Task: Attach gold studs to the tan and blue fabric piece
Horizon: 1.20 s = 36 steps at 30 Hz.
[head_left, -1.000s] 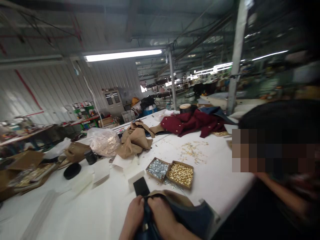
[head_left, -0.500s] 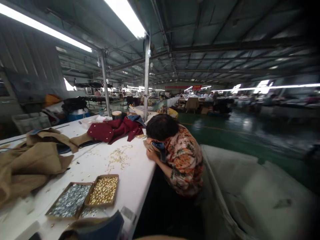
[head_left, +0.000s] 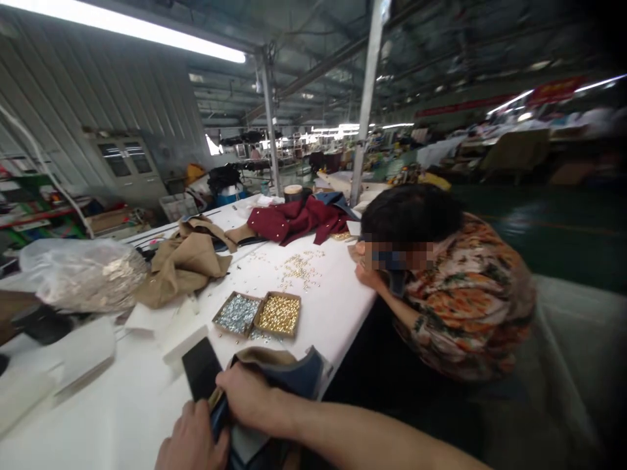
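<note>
At the near edge of the white table, my left hand (head_left: 192,438) is closed on a folded edge of dark blue and tan fabric (head_left: 306,373). My right hand (head_left: 249,397) pinches the same edge just to the right and farther up, its forearm crossing in from the lower right. A flat black rectangular piece (head_left: 202,367) sticks out beyond my hands; its lower end is hidden behind them. Past the fabric stand two shallow cardboard trays, one of silvery metal pieces (head_left: 238,312) and one of gold-coloured metal pieces (head_left: 279,313).
Loose gold pieces (head_left: 300,267) lie scattered farther up the table. Maroon fabric (head_left: 289,220), tan fabric (head_left: 189,261) and a clear plastic bag (head_left: 88,274) sit beyond. At the table's right edge a co-worker in a flowered shirt (head_left: 470,300) bends over, hands on fabric.
The view has swung left and down, so the table and co-worker sit farther right. Both my hands now show, gripping the fabric; before, they were out of clear view.
</note>
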### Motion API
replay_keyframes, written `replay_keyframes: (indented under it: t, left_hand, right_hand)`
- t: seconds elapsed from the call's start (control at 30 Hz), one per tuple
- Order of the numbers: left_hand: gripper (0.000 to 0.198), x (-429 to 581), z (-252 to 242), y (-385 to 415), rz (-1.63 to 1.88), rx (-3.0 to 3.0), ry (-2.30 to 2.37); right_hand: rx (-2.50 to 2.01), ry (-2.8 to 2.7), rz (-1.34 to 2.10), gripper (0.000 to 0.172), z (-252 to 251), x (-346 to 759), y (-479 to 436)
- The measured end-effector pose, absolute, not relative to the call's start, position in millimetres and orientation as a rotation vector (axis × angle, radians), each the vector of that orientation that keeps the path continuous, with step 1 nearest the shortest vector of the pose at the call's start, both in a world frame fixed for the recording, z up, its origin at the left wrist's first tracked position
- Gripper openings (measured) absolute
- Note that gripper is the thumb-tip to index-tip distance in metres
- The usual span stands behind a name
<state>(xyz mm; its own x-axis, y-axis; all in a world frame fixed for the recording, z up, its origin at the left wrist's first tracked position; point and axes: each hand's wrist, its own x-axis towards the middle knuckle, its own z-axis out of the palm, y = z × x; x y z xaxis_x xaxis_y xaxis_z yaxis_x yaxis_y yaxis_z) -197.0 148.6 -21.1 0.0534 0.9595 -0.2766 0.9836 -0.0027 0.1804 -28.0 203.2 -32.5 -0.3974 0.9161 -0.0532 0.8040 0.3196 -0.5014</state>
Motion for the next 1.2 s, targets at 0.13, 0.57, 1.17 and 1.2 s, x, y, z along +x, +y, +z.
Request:
replay_keyframes:
  t: [0.13, 0.57, 1.17, 1.2]
  left_hand:
    - [0.033, -168, 4, 131, -0.117, 1.805, 2.074]
    - [0.050, -179, -29, 157, -0.035, 1.772, 2.058]
    - [0.035, -148, -13, 114, 0.174, 1.938, 2.226]
    - [0.036, -146, -11, 111, 0.173, 1.937, 2.229]
  right_hand:
    - [-1.499, -2.264, 0.790, 0.016, -39, -17, 190]
    - [-1.653, -2.440, 0.768, 0.028, -3, -32, 205]
    - [-1.322, -2.280, 1.023, 0.022, -13, -11, 195]
    - [-1.312, -2.250, 1.037, 0.020, -14, -9, 192]
